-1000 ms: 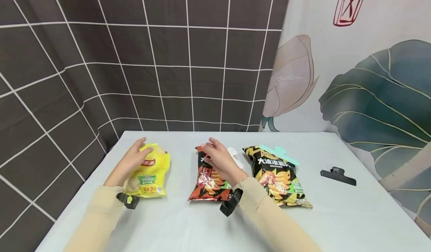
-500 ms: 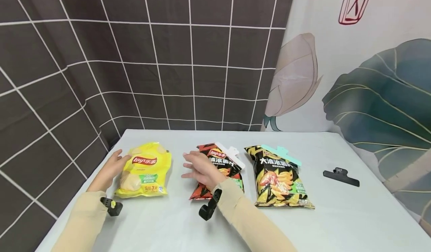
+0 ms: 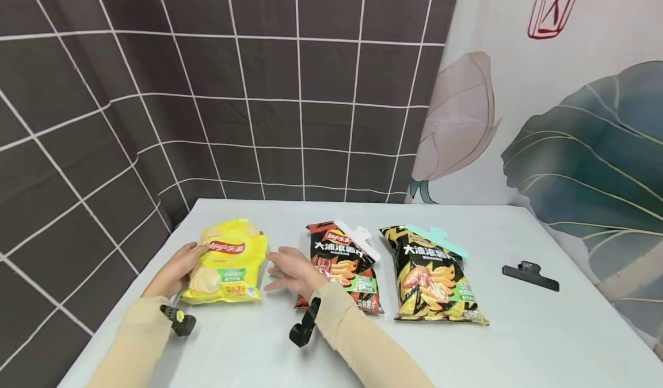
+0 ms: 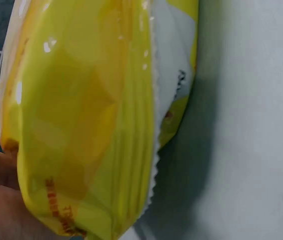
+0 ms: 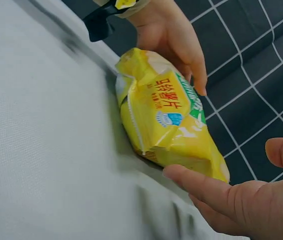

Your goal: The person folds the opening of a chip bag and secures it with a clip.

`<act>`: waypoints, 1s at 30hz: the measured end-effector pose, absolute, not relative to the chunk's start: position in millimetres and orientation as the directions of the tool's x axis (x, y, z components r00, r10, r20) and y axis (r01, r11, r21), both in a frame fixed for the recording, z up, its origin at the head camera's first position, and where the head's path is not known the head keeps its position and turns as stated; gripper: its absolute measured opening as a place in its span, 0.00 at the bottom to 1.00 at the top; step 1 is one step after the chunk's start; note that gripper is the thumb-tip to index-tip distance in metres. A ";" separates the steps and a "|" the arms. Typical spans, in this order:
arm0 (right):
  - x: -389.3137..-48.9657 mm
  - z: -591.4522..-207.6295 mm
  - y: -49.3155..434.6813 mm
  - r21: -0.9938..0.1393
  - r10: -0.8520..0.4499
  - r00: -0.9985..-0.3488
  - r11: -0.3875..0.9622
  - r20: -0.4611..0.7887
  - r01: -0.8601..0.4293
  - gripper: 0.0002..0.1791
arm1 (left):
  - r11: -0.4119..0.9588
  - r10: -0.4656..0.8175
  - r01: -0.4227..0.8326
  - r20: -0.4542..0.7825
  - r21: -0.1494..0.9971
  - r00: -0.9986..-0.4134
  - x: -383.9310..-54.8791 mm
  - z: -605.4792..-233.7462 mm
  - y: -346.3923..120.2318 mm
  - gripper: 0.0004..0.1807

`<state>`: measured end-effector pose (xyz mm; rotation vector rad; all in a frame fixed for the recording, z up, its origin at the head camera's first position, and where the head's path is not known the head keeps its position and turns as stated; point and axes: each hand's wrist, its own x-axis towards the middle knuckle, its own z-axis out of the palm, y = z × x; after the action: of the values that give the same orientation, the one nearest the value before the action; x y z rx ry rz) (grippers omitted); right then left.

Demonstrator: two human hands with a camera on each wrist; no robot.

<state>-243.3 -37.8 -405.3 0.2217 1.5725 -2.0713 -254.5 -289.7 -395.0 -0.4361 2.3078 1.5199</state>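
A yellow bag of potato chips (image 3: 239, 261) lies at the left of the table, between both hands. My left hand (image 3: 175, 268) rests along its left side, thumb over the top edge. In the left wrist view the bag's bulging end and crimped seam fill most of the picture, with part of the hand (image 4: 1, 200) beside it. My right hand (image 3: 294, 270) has its fingers spread toward the bag's right side. Seen from the right wrist, one extended finger (image 5: 196, 182) comes right up to the bag (image 5: 166, 115), palm facing it.
Right of the yellow bag lies a red chip bag (image 3: 339, 250) with a white clip (image 3: 358, 238) across its top corner. Further right is a black-and-yellow chip bag (image 3: 427, 278) with a teal clip (image 3: 437, 238). A black clip (image 3: 530, 275) lies alone near the right side.
The right hand has moved left from over the red bag toward the yellow one. The left hand has drawn off the yellow bag's top, then come in against its left side.
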 end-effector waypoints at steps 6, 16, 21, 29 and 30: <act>-242.8 -414.3 -45.6 -0.837 -0.312 -0.840 -0.191 -0.444 0.513 0.40 | 0.329 -0.051 -0.438 -0.448 0.837 -0.893 -254.0 -397.5 -283.2 0.44; -235.6 -422.2 -57.4 -0.854 -0.417 -0.816 -0.152 -0.401 0.497 0.37 | 0.338 -0.065 -0.432 -0.437 0.836 -0.897 -250.9 -400.7 -280.6 0.40; -231.7 -422.1 -60.8 -0.872 -0.436 -0.815 -0.122 -0.382 0.474 0.35 | 0.328 -0.067 -0.432 -0.436 0.840 -0.898 -250.3 -404.7 -281.0 0.41; -229.8 -422.8 -67.3 -0.881 -0.392 -0.837 -0.118 -0.383 0.459 0.34 | 0.305 -0.095 -0.436 -0.429 0.847 -0.898 -252.4 -407.5 -276.8 0.41; -229.5 -422.9 -67.5 -0.881 -0.387 -0.839 -0.118 -0.383 0.457 0.34 | 0.301 -0.097 -0.438 -0.429 0.847 -0.898 -252.9 -408.1 -276.6 0.41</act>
<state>-229.5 -67.5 -422.9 0.0784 1.6093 -2.0010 -252.9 -276.6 -408.1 -0.4849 2.2764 1.6273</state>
